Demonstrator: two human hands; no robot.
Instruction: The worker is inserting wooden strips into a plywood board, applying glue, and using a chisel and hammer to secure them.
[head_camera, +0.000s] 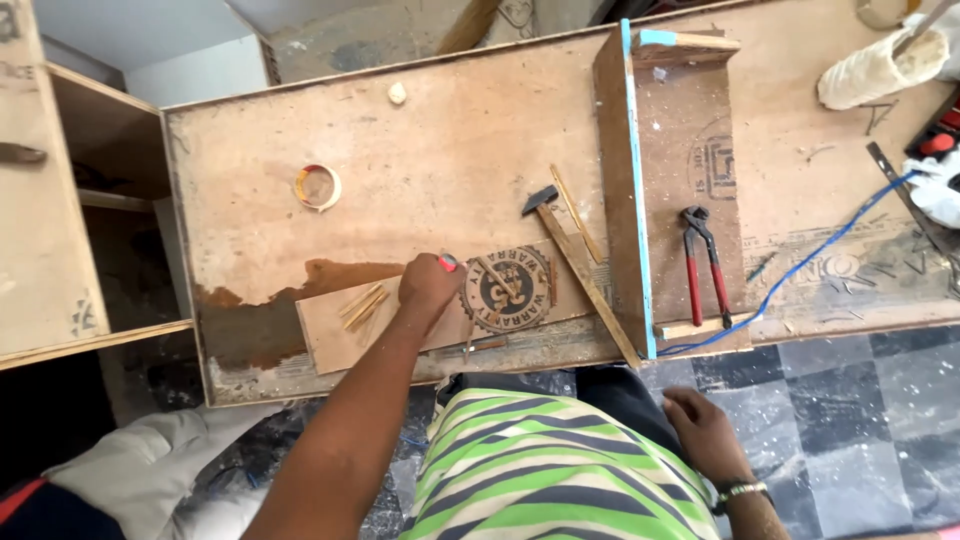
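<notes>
On the desk (420, 160), a wooden frame (640, 180) with red pliers (705, 262) and a hammer (575, 262) are seen, while a small red-tipped tool (447, 263) is pinched by the left hand (428, 285) at the front edge, and the right hand (705, 432) is held loosely open below the desk.

This was a carpentry workshop. A rough plywood worktop (400, 170), stained and dusty, carried a hammer (575, 250), red-handled pincers (705, 262), thin wood strips (362, 306), scattered nails (880, 115) and a roll of tape (317, 186). An unfinished plywood cabinet (50, 210) stood beside it, and sawdust covered the checkered floor (860, 420).
</notes>
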